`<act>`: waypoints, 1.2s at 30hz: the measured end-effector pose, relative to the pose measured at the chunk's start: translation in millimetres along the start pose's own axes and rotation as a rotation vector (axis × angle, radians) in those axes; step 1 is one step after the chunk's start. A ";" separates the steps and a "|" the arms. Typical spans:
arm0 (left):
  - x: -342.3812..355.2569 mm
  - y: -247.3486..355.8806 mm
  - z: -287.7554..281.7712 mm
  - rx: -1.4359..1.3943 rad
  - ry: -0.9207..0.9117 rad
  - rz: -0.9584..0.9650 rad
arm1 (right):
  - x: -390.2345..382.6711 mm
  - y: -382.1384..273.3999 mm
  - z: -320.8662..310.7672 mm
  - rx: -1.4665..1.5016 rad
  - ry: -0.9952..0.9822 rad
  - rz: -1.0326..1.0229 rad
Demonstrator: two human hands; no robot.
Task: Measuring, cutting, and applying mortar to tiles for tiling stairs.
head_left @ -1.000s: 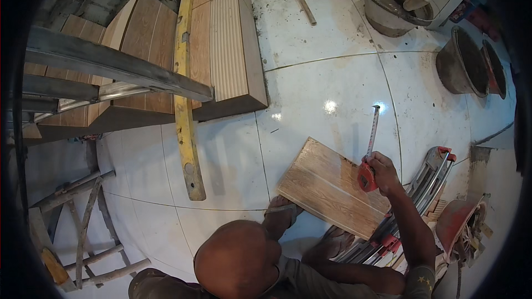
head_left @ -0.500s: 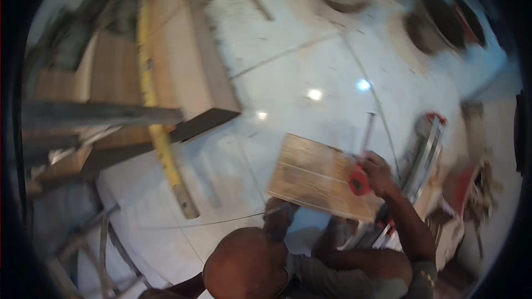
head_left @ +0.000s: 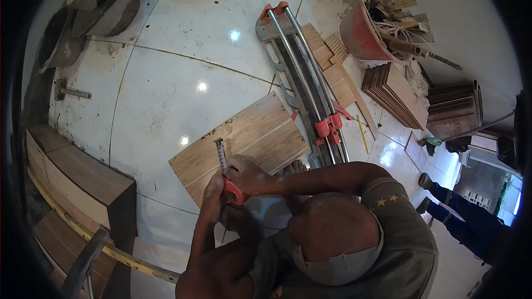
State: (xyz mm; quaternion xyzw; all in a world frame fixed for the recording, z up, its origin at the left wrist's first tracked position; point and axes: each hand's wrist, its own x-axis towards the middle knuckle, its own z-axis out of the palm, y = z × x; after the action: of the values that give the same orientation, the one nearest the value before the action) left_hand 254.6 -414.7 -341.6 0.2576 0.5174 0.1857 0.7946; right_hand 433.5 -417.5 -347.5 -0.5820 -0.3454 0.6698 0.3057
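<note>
A red tape measure [head_left: 236, 192] is between my two hands, a short length of its blade [head_left: 221, 154] pulled out over a wood-look tile [head_left: 255, 138]. My right hand [head_left: 249, 176] is closed at the top of the case, where the blade comes out. On the case's left side, the fingers of my left hand [head_left: 213, 191] are closed against it. The tile lies at an angle in front of my knees, with pale lines running along it. My hands cover part of its near edge.
Right of the tile stands a tile cutter [head_left: 302, 72] with twin metal rails and red fittings. Beyond are a red bucket of tools [head_left: 360, 33] and stacked tiles [head_left: 393, 94]. Boxed tiles [head_left: 88, 171], a yellow level [head_left: 138, 268] and a hammer [head_left: 72, 93] lie left. A person's legs [head_left: 460, 210] show at right.
The view has swung to the right. My left hand has come up to the tape measure, which only my right hand held before. The blade now lies over the tile.
</note>
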 end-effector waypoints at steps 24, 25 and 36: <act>-27.3 18.6 -135.0 0.846 0.337 0.262 | 44.4 40.8 -115.5 0.641 0.338 0.226; -15.2 22.8 -121.0 0.832 0.364 0.269 | 38.0 23.1 -116.8 0.518 0.458 0.224; -0.6 61.8 -162.8 0.968 0.348 0.167 | 35.7 20.3 -149.5 -0.531 0.388 -0.132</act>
State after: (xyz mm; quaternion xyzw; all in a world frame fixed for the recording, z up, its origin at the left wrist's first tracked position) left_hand 103.1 -330.3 -358.1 0.6013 0.6461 0.0282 0.4692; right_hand 576.6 -384.2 -397.0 -0.7344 -0.4799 0.4120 0.2461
